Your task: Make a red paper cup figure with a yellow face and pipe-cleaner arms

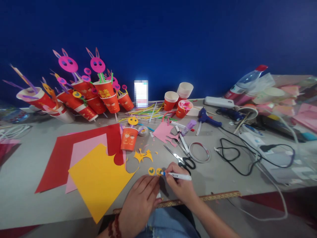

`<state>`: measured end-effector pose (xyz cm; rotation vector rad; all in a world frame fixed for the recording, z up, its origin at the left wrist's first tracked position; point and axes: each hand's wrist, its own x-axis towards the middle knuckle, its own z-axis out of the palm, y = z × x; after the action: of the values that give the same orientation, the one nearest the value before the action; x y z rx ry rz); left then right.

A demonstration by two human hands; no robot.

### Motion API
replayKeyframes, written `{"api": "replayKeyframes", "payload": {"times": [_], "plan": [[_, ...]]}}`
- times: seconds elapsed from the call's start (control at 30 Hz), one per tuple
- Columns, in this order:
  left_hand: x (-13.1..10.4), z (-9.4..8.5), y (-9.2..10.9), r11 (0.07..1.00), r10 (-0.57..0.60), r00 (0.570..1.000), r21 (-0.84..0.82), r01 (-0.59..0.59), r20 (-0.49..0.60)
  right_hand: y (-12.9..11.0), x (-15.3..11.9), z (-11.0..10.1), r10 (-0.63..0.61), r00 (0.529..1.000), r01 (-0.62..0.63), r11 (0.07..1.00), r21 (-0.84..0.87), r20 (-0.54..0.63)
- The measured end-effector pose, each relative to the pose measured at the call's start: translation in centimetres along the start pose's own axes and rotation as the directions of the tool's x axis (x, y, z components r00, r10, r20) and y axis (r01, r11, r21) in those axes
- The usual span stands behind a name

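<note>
My right hand [180, 188] grips a white marker [179, 176] with a blue tip. The tip touches a small yellow paper circle [158, 171], which carries a dark heart-like outline. Beside it on the left lies another yellow paper circle [151, 171] with a filled dark heart. My left hand [142, 193] rests flat, fingers stretched out, its fingertips at the lower edge of the circle under the marker. A small white piece [158, 195] shows by the left thumb; its kind is unclear. Yellow paper scraps [143, 156] lie just beyond the circles.
Yellow [104, 178], pink and red [61, 162] sheets overlap at left. Scissors [182, 159] lie right of the circles. An orange cup [129, 138] with a yellow face stands ahead. Decorated red cups [106, 97] crowd the back left; a glue gun [208, 117] and cables [230, 155] lie right.
</note>
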<state>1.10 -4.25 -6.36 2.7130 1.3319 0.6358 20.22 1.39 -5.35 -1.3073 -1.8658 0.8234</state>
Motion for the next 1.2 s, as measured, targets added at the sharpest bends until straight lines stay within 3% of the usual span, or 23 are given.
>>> {"api": "replayKeyframes", "payload": {"times": [1.2], "plan": [[-0.08, -0.01, 0.03, 1.000, -0.008, 1.000, -0.013, 0.008, 0.031, -0.09, 0.13, 0.04, -0.017, 1.000, 0.017, 0.999, 0.028, -0.003]]}}
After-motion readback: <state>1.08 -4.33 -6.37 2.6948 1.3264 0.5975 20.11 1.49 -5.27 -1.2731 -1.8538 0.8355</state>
